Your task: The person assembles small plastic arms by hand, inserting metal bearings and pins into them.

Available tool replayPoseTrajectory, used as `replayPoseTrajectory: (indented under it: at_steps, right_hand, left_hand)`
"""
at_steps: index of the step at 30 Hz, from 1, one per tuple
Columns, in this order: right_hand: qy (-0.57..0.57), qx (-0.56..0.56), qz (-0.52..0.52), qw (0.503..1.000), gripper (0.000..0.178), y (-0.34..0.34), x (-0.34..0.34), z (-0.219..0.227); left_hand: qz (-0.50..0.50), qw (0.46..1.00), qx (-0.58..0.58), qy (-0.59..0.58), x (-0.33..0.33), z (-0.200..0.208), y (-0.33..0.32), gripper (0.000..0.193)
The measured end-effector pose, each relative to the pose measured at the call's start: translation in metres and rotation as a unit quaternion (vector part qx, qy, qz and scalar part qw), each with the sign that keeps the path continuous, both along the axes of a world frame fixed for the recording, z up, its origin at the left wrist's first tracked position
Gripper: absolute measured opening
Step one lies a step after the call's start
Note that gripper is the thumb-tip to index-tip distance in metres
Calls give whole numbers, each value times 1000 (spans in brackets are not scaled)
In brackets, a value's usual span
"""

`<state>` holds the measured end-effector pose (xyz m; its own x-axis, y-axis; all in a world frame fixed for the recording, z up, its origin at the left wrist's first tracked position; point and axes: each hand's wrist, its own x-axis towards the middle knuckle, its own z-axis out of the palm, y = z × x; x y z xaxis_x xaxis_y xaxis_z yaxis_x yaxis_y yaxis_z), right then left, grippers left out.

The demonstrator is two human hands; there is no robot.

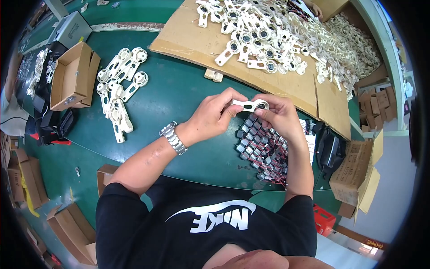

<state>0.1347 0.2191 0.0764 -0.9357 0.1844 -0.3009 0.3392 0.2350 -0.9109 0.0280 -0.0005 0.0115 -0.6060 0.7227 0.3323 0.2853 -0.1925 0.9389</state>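
Between both hands, above the green table, is a white plastic housing [244,105] with a flat slotted arm and a round cup end. My left hand [217,110] pinches the slotted arm between thumb and fingers. My right hand [278,115] grips the round end, its thumb by a dark round part in the cup. Below my right hand lies a pile of small motors [262,150] with red and dark wires. A loose group of similar white housings [117,92] rests on the table to the left.
A cardboard sheet [286,83] at the back bears a large heap of white housings [255,33]. An open cardboard box [71,78] stands at the left, another carton [351,168] at the right beside a black device [329,150]. Another person's hand [315,9] shows at the far edge.
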Motion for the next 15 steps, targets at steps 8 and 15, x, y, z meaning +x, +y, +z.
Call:
replayPoseTrajectory:
  at_steps: [8,15]
  right_hand:
    - [26,-11,35,999,31,-5,-4,5]
    - [10,146,64,987,35,-5,0,10]
  left_hand:
    - [14,999,12,-35,-2,-1,3,16]
    - [15,998,37,-40,-1,-4,5,16]
